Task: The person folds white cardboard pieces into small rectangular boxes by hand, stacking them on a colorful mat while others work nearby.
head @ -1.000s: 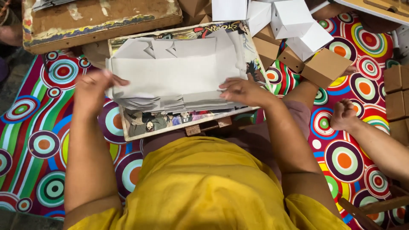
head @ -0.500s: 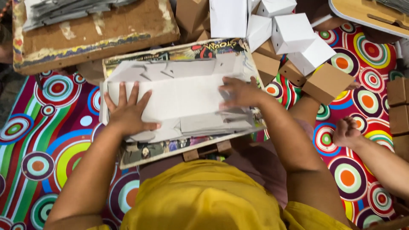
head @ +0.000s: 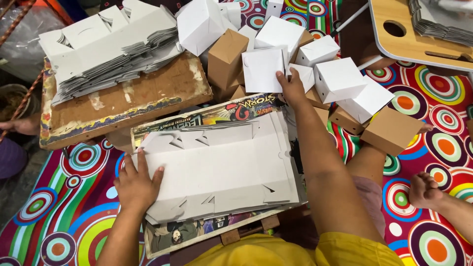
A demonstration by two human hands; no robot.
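Left hand (head: 136, 184) flat, fingers spread, grip open, pressing on the near-left edge of a stack of flat white box blanks (head: 221, 167). Stack resting on a printed board (head: 207, 114) over the lap, above a bright circle-patterned mat (head: 44, 216). Right hand (head: 291, 88) stretched forward to a folded white box (head: 262, 69), fingertips on its lower right corner; cannot tell whether that grip is closed. Around it, a heap of white and brown boxes (head: 340, 79). To the far left, a second pile of blanks (head: 108, 49) on a worn wooden board (head: 133, 98).
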